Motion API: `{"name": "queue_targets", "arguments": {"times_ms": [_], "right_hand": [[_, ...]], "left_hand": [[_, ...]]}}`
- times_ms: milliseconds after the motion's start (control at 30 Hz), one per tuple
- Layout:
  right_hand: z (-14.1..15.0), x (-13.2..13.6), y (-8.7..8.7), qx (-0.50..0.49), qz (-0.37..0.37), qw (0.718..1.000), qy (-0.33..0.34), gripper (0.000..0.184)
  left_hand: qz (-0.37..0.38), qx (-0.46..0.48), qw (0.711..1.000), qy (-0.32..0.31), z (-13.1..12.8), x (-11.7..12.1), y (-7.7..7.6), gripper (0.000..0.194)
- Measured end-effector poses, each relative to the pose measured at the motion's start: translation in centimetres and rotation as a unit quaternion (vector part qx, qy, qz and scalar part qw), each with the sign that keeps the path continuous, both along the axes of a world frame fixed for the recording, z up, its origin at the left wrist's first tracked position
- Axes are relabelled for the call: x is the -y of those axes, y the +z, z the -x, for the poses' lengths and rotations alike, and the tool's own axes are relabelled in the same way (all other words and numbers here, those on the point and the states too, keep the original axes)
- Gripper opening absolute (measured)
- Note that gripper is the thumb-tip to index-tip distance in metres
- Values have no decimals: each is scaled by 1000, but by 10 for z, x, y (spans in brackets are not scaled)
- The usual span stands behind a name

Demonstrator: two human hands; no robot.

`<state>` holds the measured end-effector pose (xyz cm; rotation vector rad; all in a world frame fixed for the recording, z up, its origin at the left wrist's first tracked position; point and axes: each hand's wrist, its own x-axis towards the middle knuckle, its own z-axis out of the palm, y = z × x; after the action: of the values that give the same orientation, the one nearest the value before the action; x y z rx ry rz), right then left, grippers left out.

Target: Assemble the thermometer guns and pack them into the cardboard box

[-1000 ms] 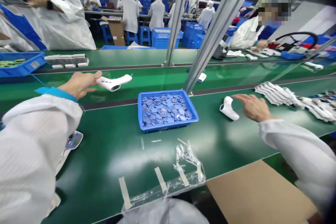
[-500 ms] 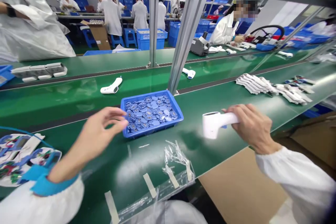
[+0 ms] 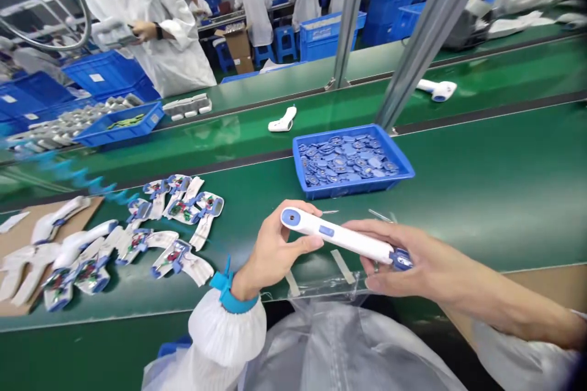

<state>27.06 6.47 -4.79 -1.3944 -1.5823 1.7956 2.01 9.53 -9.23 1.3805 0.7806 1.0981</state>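
Gripping a white infrared thermometer housing (image 3: 334,235) across both hands, the operator held its round-lensed end in the left hand (image 3: 275,250) and its blue-fitted end in the right hand (image 3: 426,263), above a green workbench (image 3: 481,220), just below a blue tray (image 3: 348,189) of round blue parts (image 3: 343,162).

Pretty much all white and blue here: the thermometer (image 3: 334,235) is white with a blue button, and the tray (image 3: 353,191) is bright blue, packed with silvery-blue discs (image 3: 343,162). The workbench (image 3: 481,208) is shiny green.
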Motion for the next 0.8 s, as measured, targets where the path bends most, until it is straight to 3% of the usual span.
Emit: {"name": "queue_targets", "arguments": {"times_ms": [167, 267, 400, 467, 500, 567, 667, 733, 800], "right_hand": [[19, -1, -3, 11, -14, 1000, 22, 62], [29, 1, -13, 83, -125, 989, 16, 50], [39, 5, -36, 184, -378, 907, 5, 39], [42, 6, -43, 206, -440, 874, 4, 38], [44, 6, -44, 209, -441, 873, 1, 38], [46, 5, -40, 193, -374, 907, -7, 38], [50, 2, -29, 86, -85, 993, -7, 49], [54, -2, -24, -23, 126, 992, -18, 59], [58, -6, -23, -100, 239, 964, -56, 58]], "left_hand": [[16, 1, 1000, 20, 24, 6, -10, 37], [17, 7, 999, 28, 29, 8, -11, 36], [0, -38, 997, 65, 30, 12, -10, 33], [-2, -69, 994, 84, 30, 14, -9, 33], [3, -75, 993, 87, 31, 13, -8, 33], [35, -72, 994, 73, 33, 9, -5, 38], [124, 12, 992, 31, 33, -3, -1, 50], [170, 111, 979, 11, 30, -12, -1, 53], [194, 175, 965, 4, 26, -19, -2, 52]]}}
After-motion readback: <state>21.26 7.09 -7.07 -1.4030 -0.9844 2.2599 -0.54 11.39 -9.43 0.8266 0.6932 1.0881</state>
